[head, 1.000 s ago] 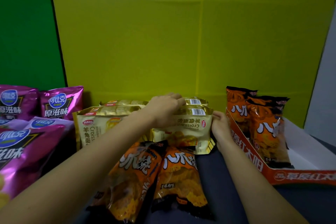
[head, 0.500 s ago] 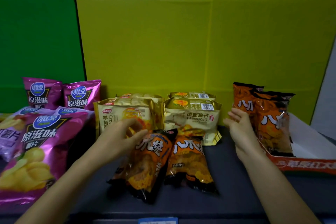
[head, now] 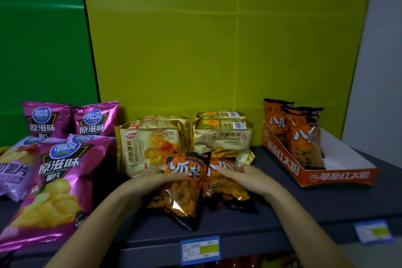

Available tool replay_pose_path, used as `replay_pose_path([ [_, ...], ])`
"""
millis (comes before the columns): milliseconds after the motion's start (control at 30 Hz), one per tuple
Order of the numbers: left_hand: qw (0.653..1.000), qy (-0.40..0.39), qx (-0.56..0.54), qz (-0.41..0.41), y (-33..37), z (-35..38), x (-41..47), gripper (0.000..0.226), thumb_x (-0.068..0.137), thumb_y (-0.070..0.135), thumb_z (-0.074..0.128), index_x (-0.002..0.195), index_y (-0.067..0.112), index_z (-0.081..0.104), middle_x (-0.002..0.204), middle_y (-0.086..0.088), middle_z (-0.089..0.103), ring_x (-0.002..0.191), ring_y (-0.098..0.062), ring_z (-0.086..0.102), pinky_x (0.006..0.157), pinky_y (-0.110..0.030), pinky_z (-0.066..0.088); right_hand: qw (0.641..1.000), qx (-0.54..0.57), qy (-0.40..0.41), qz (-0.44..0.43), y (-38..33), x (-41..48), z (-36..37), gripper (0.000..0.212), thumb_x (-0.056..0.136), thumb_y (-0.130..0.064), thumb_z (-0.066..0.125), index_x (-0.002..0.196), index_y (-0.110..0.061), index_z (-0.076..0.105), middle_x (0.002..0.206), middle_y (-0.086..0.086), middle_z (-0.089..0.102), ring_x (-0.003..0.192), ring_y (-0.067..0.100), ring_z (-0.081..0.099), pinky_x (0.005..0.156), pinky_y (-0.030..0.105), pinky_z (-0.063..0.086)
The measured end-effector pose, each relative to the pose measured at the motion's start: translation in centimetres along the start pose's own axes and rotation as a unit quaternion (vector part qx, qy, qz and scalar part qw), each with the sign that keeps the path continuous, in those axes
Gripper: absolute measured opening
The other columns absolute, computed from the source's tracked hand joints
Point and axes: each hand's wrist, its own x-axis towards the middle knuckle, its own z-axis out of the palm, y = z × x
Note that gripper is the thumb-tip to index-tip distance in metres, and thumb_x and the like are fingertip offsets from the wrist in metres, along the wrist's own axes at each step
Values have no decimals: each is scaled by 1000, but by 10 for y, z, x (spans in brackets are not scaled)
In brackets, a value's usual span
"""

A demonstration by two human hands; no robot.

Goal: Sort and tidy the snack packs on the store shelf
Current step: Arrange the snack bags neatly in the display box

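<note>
Two orange snack packs lie at the middle front of the grey shelf point(head: 326, 202). My left hand point(head: 152, 180) grips the left orange pack point(head: 185, 193) by its left side, thumb across its front. The fingers of my right hand point(head: 248, 177) rest on the right orange pack point(head: 226, 189) and hold its right edge. Behind them stand gold croissant packs, one upright point(head: 143, 148) and one upside down point(head: 224, 137). Two more orange packs point(head: 302, 137) stand in an orange display box point(head: 339, 177) at the right.
Purple chip bags fill the left, two standing at the back point(head: 69, 119) and a large one point(head: 54, 185) lying forward over the shelf edge. Blue price tags point(head: 200, 250) hang on the shelf front. A yellow-green back panel point(head: 217, 39) closes the rear.
Both hands came back from the croissant packs and closed in on the two orange packs at the front. The view pulled back and shifted left, showing more of the chip bags.
</note>
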Motion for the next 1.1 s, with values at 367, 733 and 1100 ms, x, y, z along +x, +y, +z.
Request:
replay_pose_path([
  [367, 993, 20, -78, 88, -5, 26, -17, 54, 44, 34, 79, 94, 27, 61, 70, 10, 76, 68, -15, 73, 58, -27, 55, 983, 161, 30, -77, -5, -33, 5, 20, 74, -26, 73, 84, -34, 58, 93, -12, 66, 93, 11, 64, 87, 29, 52],
  [733, 961, 17, -74, 266, 67, 109, -7, 52, 54, 27, 84, 99, 36, 61, 90, 18, 75, 85, -7, 71, 75, -28, 55, 925, 214, 247, -196, 17, -76, -106, 59, 72, -25, 74, 123, -29, 44, 112, -10, 60, 102, 9, 58, 86, 30, 49],
  [1100, 944, 54, -148, 291, 111, 268, 82, 53, 75, 14, 74, 124, 14, 55, 116, -3, 67, 103, -17, 64, 90, -34, 52, 880, 252, 344, -208, 100, -65, -253, 63, 73, -22, 73, 128, -19, 41, 125, 2, 56, 111, 19, 57, 94, 40, 48],
])
